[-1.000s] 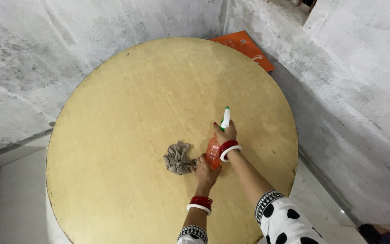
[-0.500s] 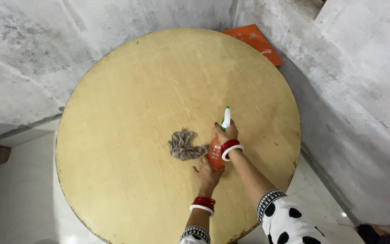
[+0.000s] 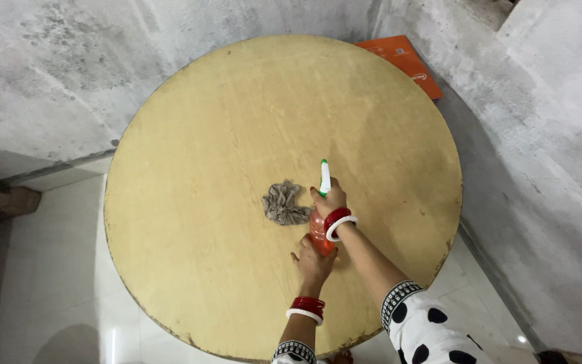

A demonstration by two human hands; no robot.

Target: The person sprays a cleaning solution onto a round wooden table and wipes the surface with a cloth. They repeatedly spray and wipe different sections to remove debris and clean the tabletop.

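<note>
We see the right hand [image 3: 330,201] clenched around an orange spray bottle [image 3: 318,232] with a green-and-white nozzle, near the round table's [image 3: 203,135] front edge, while the left hand [image 3: 314,259] rests open against the bottle's base. The grey rag [image 3: 284,203], touched a second ago, now lies just left, released. An orange flat box [image 3: 404,62] behind the table is partly hidden.

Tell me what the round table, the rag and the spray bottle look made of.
Round table: likely plywood or wood veneer, pale matte, faint grain, chipped edge. Rag: soft grey-brown cloth, crumpled in folds. Spray bottle: apparently translucent orange plastic, with a white and green plastic nozzle.
</note>
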